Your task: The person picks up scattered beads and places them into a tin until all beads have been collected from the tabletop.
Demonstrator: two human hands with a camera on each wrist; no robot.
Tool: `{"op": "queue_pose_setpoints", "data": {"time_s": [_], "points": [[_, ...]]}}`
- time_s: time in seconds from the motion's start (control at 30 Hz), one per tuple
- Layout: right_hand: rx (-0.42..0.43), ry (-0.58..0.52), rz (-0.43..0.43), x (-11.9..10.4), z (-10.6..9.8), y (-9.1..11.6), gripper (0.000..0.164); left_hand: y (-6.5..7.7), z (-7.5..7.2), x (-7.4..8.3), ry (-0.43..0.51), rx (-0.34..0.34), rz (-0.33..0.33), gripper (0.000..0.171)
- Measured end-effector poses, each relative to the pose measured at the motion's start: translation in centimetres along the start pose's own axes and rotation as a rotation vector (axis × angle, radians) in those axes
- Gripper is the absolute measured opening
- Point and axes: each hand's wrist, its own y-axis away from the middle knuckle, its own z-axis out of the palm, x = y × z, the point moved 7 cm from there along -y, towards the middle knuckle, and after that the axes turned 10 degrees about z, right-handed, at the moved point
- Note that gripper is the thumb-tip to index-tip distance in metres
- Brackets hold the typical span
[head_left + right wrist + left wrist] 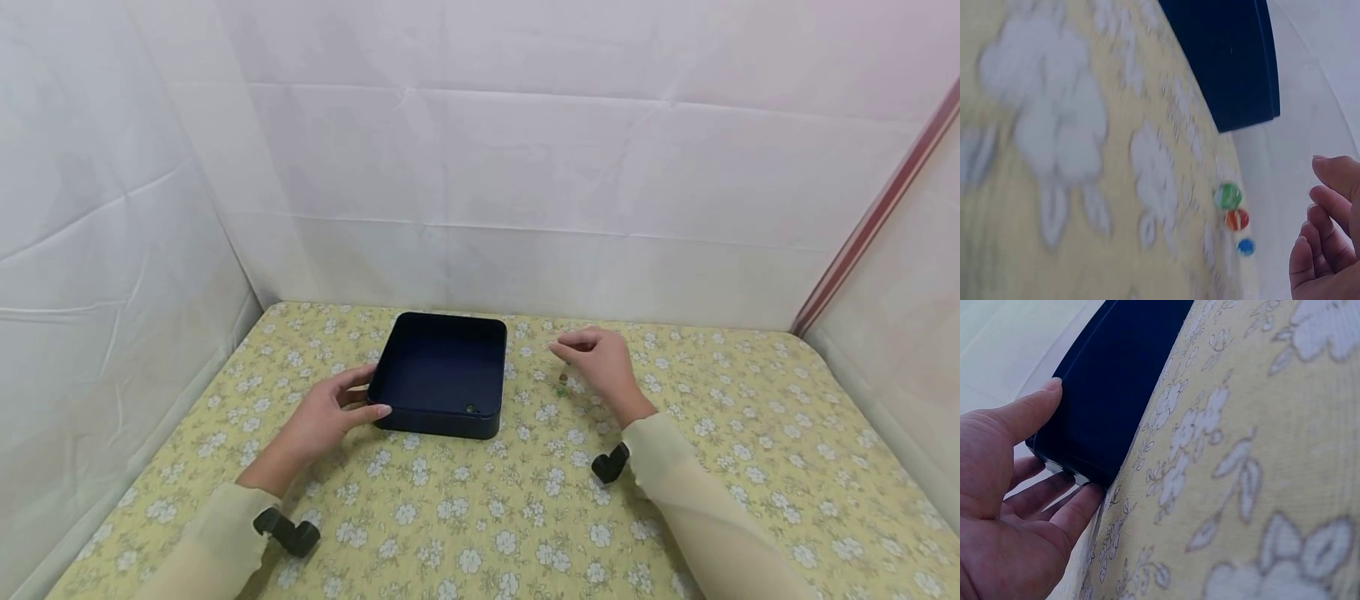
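A dark navy square box (pixel 438 375) without a lid sits on the table, with a small greenish marble (pixel 470 408) inside near its front right corner. My left hand (pixel 333 408) grips the box's left front corner, thumb on the front wall and fingers against the side. To the right of the box, my right hand (pixel 596 362) hovers above the table, its fingers loosely curled. Nothing shows between thumb and forefinger in the right wrist view. Below it lie a green marble (pixel 1228 196), a red-orange one (pixel 1237 219) and a blue one (pixel 1245 247), in a row.
A yellow cloth with white flowers (pixel 472 517) covers the table. White fabric (pixel 480 167) hangs behind and at both sides, with a reddish strip (pixel 873 217) at the right corner. Dark camera mounts (pixel 288 533) sit at both wrists.
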Motion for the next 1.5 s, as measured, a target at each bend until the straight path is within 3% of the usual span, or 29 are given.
{"op": "queue_pose_setpoints", "data": {"time_s": [0.43, 0.7, 1.17, 1.5], "points": [[-0.032, 0.017, 0.096, 2.1, -0.6, -0.8, 0.031, 0.1, 0.0, 0.0, -0.004, 0.002, -0.006, 0.084], [-0.047, 0.082, 0.142, 2.9, -0.7, -1.4, 0.034, 0.0, 0.1, 0.1, -0.006, 0.001, -0.006, 0.085], [-0.109, 0.152, 0.133, 3.0, -0.5, -1.7, 0.034, -0.1, 0.0, 0.2, -0.005, -0.001, -0.003, 0.085], [-0.1, 0.197, 0.15, 3.0, -0.4, -1.9, 0.024, 0.0, 0.0, 0.2, 0.005, 0.002, -0.001, 0.085]]}}
